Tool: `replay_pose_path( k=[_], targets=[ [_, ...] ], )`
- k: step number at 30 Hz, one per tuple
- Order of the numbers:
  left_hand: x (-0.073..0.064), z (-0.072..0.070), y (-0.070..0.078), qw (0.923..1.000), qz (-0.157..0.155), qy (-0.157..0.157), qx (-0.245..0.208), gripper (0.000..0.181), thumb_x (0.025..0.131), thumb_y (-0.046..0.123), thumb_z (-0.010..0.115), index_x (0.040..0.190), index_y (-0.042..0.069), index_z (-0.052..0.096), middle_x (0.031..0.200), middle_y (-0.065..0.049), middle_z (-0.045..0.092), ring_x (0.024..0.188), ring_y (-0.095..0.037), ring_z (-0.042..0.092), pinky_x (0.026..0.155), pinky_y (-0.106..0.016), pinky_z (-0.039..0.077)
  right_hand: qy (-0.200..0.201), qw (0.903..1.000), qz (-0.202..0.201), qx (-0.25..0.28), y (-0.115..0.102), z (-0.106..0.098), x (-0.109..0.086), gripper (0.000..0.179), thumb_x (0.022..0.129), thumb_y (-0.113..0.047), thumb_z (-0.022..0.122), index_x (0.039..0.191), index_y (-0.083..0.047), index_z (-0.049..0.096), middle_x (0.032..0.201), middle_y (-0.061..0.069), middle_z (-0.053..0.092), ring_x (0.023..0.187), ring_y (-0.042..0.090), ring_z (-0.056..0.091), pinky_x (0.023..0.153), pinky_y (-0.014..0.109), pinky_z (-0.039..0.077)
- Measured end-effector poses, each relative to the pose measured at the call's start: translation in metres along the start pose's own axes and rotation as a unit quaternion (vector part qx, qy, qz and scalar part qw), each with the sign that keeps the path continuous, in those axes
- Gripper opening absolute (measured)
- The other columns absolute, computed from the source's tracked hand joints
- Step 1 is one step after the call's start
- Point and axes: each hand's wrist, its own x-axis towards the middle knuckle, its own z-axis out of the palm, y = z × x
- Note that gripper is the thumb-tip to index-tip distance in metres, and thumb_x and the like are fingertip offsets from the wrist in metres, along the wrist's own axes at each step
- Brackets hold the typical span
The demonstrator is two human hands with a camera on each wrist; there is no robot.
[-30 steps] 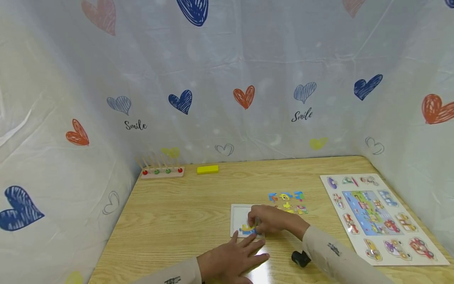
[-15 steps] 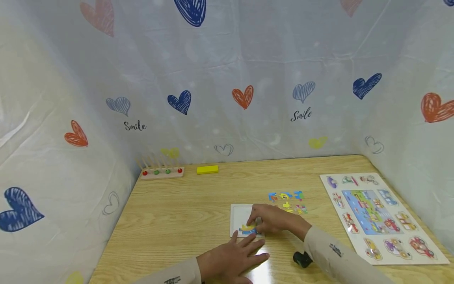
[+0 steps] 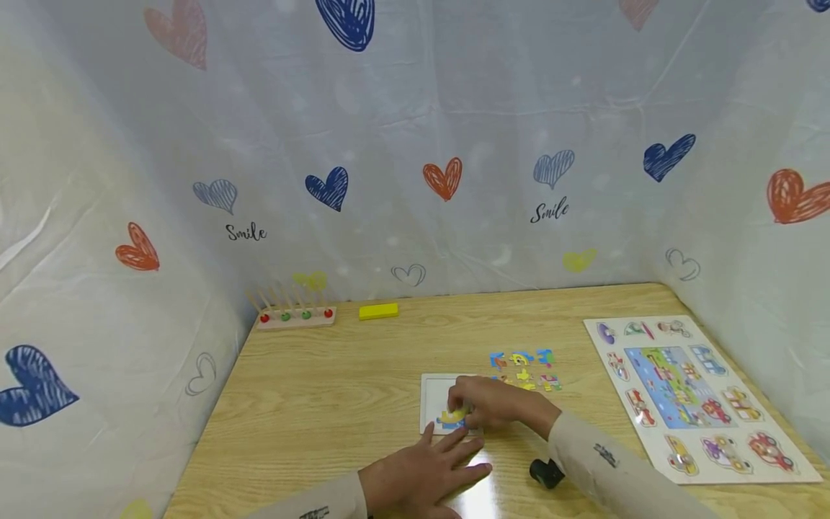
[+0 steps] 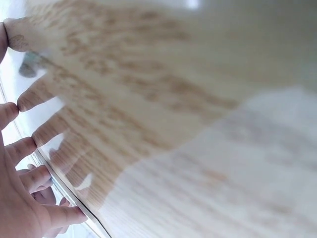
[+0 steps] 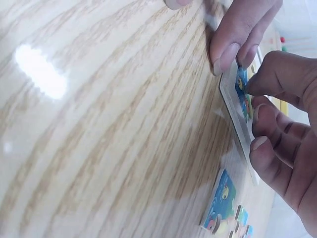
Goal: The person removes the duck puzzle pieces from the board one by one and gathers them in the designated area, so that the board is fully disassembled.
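My right hand (image 3: 496, 400) pinches a small jigsaw piece low in a white puzzle tray (image 3: 433, 393). Blue and yellow joined pieces (image 3: 450, 421) lie along the tray's near side, partly hidden by its fingers. In the right wrist view, the thumb and bent fingertips meet over the blue pieces (image 5: 241, 82). My left hand (image 3: 428, 465) is spread, its fingertips at the tray's near edge; the left wrist view has these fingers (image 4: 64, 215) along that edge. Several loose jigsaw pieces (image 3: 523, 375) lie in rows just beyond the right hand.
A large white picture-puzzle board (image 3: 655, 342) lies at the right. At the back left stand a wooden peg rack (image 3: 297, 321) with red and green beads and a yellow block (image 3: 379, 311). A black device (image 3: 546, 473) is under the right wrist.
My right hand has shifted slightly left over the tray, its fingers still on the piece. The left hand stays in place at the near edge.
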Motion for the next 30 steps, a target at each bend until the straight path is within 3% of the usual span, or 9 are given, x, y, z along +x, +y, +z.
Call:
replay_pose_path(
  k=[11,22,30],
  targets=[
    [-0.0003,0.0024,-0.001,1.0,0.001,0.006,0.007,0.072,0.101,0.067,0.031,0.159,0.026,0.028,0.166,-0.008,0.024,0.155,-0.032,0.02,0.098,-0.057,0.05,-0.004,1.0,0.008,-0.001,-0.0012,-0.0021,0.004,0.02,0.089,-0.018,0.078,0.101,-0.023,0.063,0.102,-0.012,0.056,0.093,0.004,0.054,0.085,0.025,0.05],
    [-0.0006,-0.0005,-0.0013,1.0,0.002,-0.003,-0.009,0.071,0.101,0.066,0.032,0.16,0.026,0.027,0.165,-0.008,0.025,0.152,-0.033,0.028,0.097,-0.058,0.05,-0.002,0.9998,0.006,0.021,0.0039,-0.0019,0.0042,0.018,0.087,-0.015,0.076,0.097,-0.024,0.065,0.098,-0.013,0.058,0.092,0.004,0.055,0.084,0.025,0.05],
    [-0.0003,0.0,0.0,0.9999,-0.002,-0.008,0.012,0.072,0.101,0.068,0.03,0.16,0.027,0.025,0.166,-0.007,0.024,0.151,-0.031,0.03,0.098,-0.056,0.05,0.0,0.9998,-0.012,0.015,0.004,-0.0029,0.0049,0.009,0.093,-0.027,0.073,0.093,-0.024,0.065,0.095,-0.012,0.058,0.087,0.005,0.055,0.08,0.023,0.048]
  ],
)
